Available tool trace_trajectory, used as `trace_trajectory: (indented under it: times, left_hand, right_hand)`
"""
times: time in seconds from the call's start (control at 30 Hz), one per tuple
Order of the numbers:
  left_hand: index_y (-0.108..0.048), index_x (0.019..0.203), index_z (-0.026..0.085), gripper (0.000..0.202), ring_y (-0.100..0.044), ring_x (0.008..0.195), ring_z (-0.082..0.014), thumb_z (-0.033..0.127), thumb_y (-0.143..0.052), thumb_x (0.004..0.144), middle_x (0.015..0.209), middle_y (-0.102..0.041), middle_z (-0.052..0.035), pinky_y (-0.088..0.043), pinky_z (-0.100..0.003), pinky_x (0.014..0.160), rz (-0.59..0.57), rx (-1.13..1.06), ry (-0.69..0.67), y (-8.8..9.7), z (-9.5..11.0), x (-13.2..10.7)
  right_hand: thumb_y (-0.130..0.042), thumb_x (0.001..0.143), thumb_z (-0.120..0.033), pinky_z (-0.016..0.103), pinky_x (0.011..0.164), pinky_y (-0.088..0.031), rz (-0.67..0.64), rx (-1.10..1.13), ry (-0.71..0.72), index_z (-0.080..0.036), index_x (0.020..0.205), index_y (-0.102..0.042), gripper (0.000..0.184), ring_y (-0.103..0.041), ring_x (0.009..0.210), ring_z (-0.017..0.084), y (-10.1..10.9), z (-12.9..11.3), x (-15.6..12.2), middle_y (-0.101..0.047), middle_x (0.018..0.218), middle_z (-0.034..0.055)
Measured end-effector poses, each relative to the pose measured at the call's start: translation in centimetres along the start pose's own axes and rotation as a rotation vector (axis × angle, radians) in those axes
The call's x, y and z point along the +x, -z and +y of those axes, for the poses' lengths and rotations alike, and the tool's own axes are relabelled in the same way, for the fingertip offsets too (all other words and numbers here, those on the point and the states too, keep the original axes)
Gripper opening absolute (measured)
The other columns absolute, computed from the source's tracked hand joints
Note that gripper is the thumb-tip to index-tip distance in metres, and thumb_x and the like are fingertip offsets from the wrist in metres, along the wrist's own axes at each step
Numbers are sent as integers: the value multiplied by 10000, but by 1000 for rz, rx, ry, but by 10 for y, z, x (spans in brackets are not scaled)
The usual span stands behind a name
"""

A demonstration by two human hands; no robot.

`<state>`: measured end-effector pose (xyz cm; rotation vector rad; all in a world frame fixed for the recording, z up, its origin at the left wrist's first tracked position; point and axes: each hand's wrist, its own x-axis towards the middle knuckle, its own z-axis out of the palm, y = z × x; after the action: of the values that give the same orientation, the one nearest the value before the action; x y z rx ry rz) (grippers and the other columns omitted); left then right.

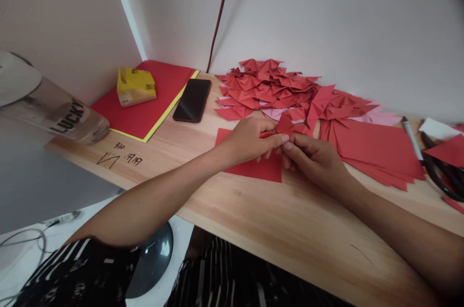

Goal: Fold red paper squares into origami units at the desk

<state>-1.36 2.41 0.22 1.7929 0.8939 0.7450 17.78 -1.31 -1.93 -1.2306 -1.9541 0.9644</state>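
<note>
Both of my hands meet over the wooden table and pinch one small piece of folded red paper [285, 124], whose pointed tip sticks up between them. My left hand [250, 138] grips it with the thumb on the near side. My right hand [311, 154] holds the other side, thumb and fingers pressed together; part of the paper is hidden by the fingers. Beneath them a flat red paper sheet [259, 170] lies on the table. Just behind, a heap of folded red paper pieces [268, 85] rests against the wall, with some pink ones among them.
To the right is a stack of red paper sheets [380, 147], then a marker [412, 138] and black-handled scissors [438, 176]. At left stand a clear bottle [68, 113], a yellow packet [136, 85] on a red folder [134, 121], and a phone [192, 100].
</note>
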Motion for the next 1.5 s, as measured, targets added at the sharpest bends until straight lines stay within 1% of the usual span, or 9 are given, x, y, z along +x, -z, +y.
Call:
trace_trajectory:
  times: [0.23, 0.37, 0.47, 0.57, 0.83, 0.97, 1.1, 1.23, 1.5]
  left_hand:
    - [-503, 576, 153, 398, -535, 393, -53, 379, -633, 877, 498, -577, 34, -415, -169, 435, -6, -35, 13, -1, 0, 0]
    - [-504, 574, 152, 405, -526, 403, -49, 382, -612, 889, 513, -579, 26, -424, -172, 452, -11, -5, 12, -1, -1, 0]
    - [-509, 592, 153, 388, -529, 438, -49, 378, -600, 894, 555, -586, 20, -439, -173, 477, 1, 9, -8, -1, -3, 1]
    - [-509, 610, 156, 365, -510, 433, -46, 380, -619, 876, 614, -582, 23, -435, -187, 464, 14, 0, -12, -1, -3, 1]
    - [-437, 572, 180, 407, -498, 500, -81, 386, -587, 890, 521, -565, 23, -385, -211, 508, 29, 68, -45, 0, 2, 0]
    - [-415, 573, 185, 405, -494, 510, -89, 379, -606, 872, 500, -540, 32, -372, -213, 507, 29, 77, -43, 1, 3, 0]
    - [-487, 589, 175, 364, -503, 500, -84, 375, -616, 865, 489, -529, 37, -390, -209, 513, 29, 51, -5, 0, 2, -1]
    - [-564, 645, 164, 298, -531, 484, -68, 363, -637, 855, 528, -571, 42, -427, -202, 533, -17, -44, -26, -1, -1, 0]
    - [-589, 612, 164, 348, -523, 485, -76, 375, -602, 888, 509, -571, 27, -416, -204, 519, -11, 44, -63, -1, 1, 0]
  right_hand:
    - [-478, 1000, -397, 254, 522, -412, 10, -16, 6, -217, 711, -568, 352, -526, 520, 109, 0, -3, 0, -577, 601, -13]
    - [-472, 1001, -403, 256, 531, -425, -1, -14, 3, -217, 693, -566, 372, -535, 529, 112, 1, -3, 1, -575, 605, -9]
    - [-472, 1002, -407, 258, 541, -433, -4, -3, -5, -219, 705, -573, 365, -541, 541, 114, 1, -3, 1, -584, 620, -7]
    - [-470, 1003, -405, 260, 545, -434, -2, -9, -4, -220, 710, -577, 362, -543, 541, 114, 1, -2, 1, -586, 621, -7]
    - [-466, 1002, -419, 271, 550, -433, -11, 4, 4, -216, 681, -561, 391, -537, 548, 119, 1, 1, 0, -581, 615, -4]
    - [-465, 1001, -426, 276, 554, -437, -11, 4, 2, -216, 721, -584, 370, -545, 550, 124, 1, 3, 0, -591, 621, -6]
    - [-468, 1001, -417, 277, 557, -434, -9, -21, 19, -216, 736, -591, 355, -545, 545, 125, 1, 2, 0, -594, 614, -9]
    - [-460, 1007, -388, 273, 566, -427, -14, -61, 56, -215, 696, -573, 373, -542, 549, 122, 0, -3, 0, -582, 601, -9]
    - [-472, 1002, -322, 264, 572, -419, -17, -88, 90, -212, 658, -560, 371, -538, 552, 113, 1, -9, 1, -576, 597, -15]
